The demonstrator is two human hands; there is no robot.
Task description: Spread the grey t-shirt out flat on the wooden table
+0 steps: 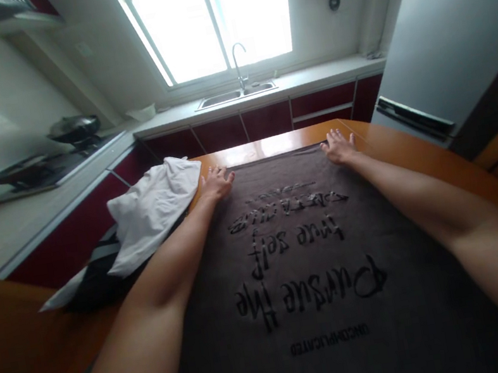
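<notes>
A dark grey-brown T-shirt (pixel 309 253) lies spread out flat, its black printed lettering upside down to me. Both arms reach forward over it to its far edge. My left hand (pixel 217 183) rests palm down at the far left corner, fingers spread. At the far right corner my right hand (pixel 338 146) lies on the cloth with its fingers apart. Neither hand grips anything. The shirt's near end runs out of the bottom of the view.
An orange-brown wooden table (pixel 271 146) carries the shirt. White cloth (pixel 156 206) and dark cloth (pixel 97 281) lie heaped at its left. Beyond stand a sink (pixel 235 95), a stove with a wok (pixel 74 128), and a grey fridge (pixel 447 29) on the right.
</notes>
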